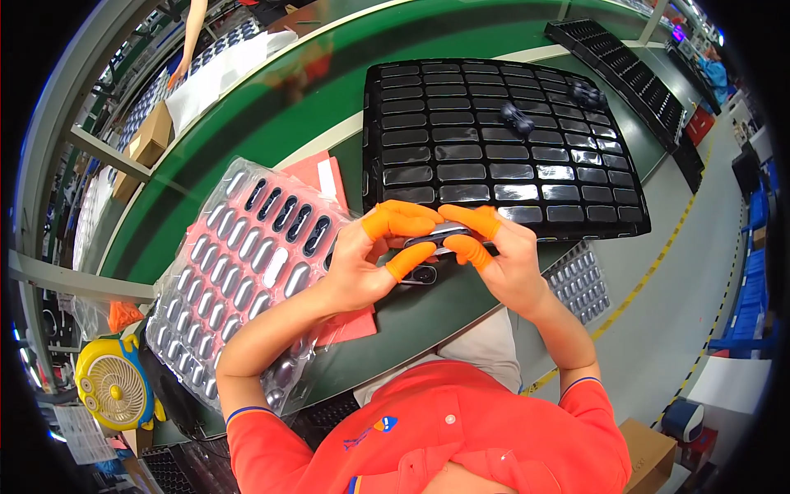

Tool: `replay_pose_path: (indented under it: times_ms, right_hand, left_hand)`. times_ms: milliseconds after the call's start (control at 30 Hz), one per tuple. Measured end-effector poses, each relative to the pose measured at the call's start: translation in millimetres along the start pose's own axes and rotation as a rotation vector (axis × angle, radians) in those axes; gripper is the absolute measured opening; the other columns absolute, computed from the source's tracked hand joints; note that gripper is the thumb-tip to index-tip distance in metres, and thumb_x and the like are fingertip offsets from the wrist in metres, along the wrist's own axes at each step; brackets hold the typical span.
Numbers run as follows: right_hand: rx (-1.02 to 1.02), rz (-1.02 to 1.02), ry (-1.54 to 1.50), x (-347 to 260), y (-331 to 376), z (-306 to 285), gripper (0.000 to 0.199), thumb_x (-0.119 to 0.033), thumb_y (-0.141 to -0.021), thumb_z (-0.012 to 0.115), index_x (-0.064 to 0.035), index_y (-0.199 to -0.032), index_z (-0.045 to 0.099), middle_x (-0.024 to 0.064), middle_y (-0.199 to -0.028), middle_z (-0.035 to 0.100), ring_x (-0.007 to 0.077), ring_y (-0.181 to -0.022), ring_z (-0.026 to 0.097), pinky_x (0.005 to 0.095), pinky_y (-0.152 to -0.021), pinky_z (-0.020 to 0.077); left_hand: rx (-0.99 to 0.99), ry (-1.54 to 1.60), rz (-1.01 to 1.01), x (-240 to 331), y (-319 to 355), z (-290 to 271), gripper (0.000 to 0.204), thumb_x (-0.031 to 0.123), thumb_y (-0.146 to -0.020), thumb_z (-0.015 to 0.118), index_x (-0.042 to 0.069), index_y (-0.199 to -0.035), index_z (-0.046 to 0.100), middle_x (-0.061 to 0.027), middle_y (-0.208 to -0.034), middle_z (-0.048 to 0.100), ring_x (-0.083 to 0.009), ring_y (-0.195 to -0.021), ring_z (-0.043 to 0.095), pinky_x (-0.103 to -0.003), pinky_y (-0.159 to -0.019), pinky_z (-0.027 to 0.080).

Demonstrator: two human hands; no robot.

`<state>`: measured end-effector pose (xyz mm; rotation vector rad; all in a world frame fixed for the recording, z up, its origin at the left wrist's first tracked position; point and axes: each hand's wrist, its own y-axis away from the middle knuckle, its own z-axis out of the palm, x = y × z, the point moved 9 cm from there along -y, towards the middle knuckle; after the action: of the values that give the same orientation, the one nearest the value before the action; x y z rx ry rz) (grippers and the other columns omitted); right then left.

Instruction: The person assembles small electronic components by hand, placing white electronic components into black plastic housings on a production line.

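My left hand [368,251] and my right hand [508,257], with orange finger cots on the fingertips, meet over the table's front edge. Pinched between them is a small oval casing [444,233], dark with a grey face; the fingers partly cover it. Just below lies another dark oval piece [421,276]. Beside my left forearm, a clear blister tray [185,255] holds many silver-grey oval shells, with several dark pieces [286,212] in its far row. Beyond my right hand lies a large black compartment tray [461,193], with dark small parts [517,119] on top.
A pink foam sheet [341,325] lies under the blister tray. A green conveyor belt [329,90] runs behind. A yellow fan [117,385] stands at left, black racks [621,70] at far right. Another person's arm [191,41] reaches in at top left.
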<state>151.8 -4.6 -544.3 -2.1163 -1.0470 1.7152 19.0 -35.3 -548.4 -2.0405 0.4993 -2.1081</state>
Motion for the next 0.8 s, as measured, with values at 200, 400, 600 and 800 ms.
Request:
replay_pose_path:
  times_ms: [200, 400, 600, 800]
  right_hand:
    - [0.051, -0.303, 0.173, -18.4, 8.3, 12.5, 0.032, 0.002, -0.070, 0.069, 0.0021, -0.102, 0.063, 0.0098, -0.077, 0.059, 0.0155, -0.059, 0.055, 0.0224, -0.053, 0.0453]
    - [0.084, -0.223, 0.075, -13.6, 18.7, 22.4, 0.027, 0.007, -0.072, 0.064, 0.0029, -0.099, 0.063, 0.0093, -0.074, 0.060, 0.0137, -0.054, 0.056, 0.0209, -0.048, 0.0433]
    - [0.091, 0.014, -0.095, 11.2, 14.5, 17.1, 0.022, 0.005, -0.077, 0.062, 0.0037, -0.099, 0.063, 0.0062, -0.072, 0.059, 0.0085, -0.052, 0.053, 0.0195, -0.047, 0.0414]
    - [0.086, 0.259, -0.231, 26.4, 18.1, 12.4, 0.019, -0.001, -0.083, 0.060, 0.0039, -0.101, 0.062, 0.0029, -0.074, 0.056, 0.0058, -0.053, 0.050, 0.0186, -0.045, 0.0375]
  left_hand:
    - [-0.078, -0.385, 0.007, -0.9, 5.3, -4.0, 0.021, -0.005, -0.077, 0.062, -0.004, -0.097, 0.055, -0.0105, -0.091, 0.058, -0.0165, -0.075, 0.063, -0.025, -0.062, 0.053]
    - [-0.098, -0.344, -0.202, -13.9, 19.7, -7.7, 0.021, -0.007, -0.078, 0.058, -0.005, -0.098, 0.054, -0.0095, -0.088, 0.059, -0.0161, -0.072, 0.063, -0.025, -0.057, 0.052]
    - [-0.108, -0.201, -0.254, -9.8, 4.8, -2.3, 0.024, -0.005, -0.084, 0.052, -0.004, -0.107, 0.052, -0.0101, -0.087, 0.060, -0.0163, -0.072, 0.063, -0.026, -0.059, 0.053]
    - [-0.160, -0.054, -0.357, -12.4, 6.4, -2.1, 0.025, -0.003, -0.087, 0.048, -0.005, -0.112, 0.050, -0.0121, -0.089, 0.061, -0.0180, -0.072, 0.063, -0.026, -0.059, 0.054]
